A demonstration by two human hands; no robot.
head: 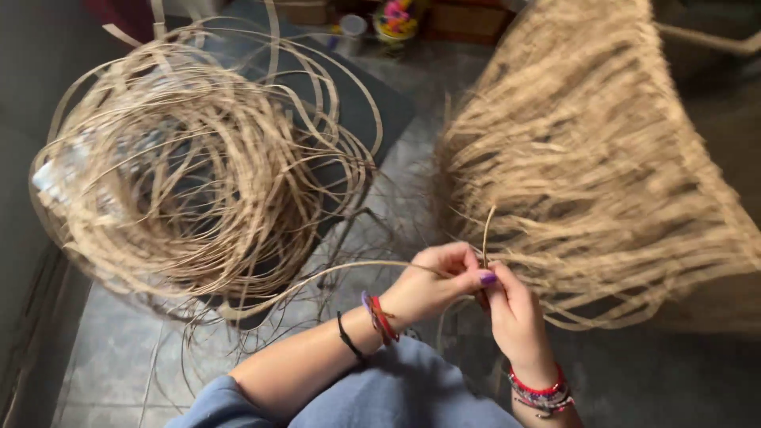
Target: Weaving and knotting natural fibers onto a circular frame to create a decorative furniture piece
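My left hand (434, 284) and my right hand (515, 317) meet at lower centre, fingertips pinched together on a thin flat rattan strip (349, 268). The strip curves left from my fingers toward a large loose coil of rattan strips (190, 170) at the left. One short end of it sticks up above my fingers. Just beyond my hands, at the right, stands a woven piece with a fringe of loose fibre ends (587, 170). Both wrists carry bracelets.
The coil rests on a dark mat (372, 107) over a grey tiled floor (119, 357). A cup and colourful small objects (392, 20) lie at the top centre by a wooden box. My blue-clad knee (396, 396) fills the bottom.
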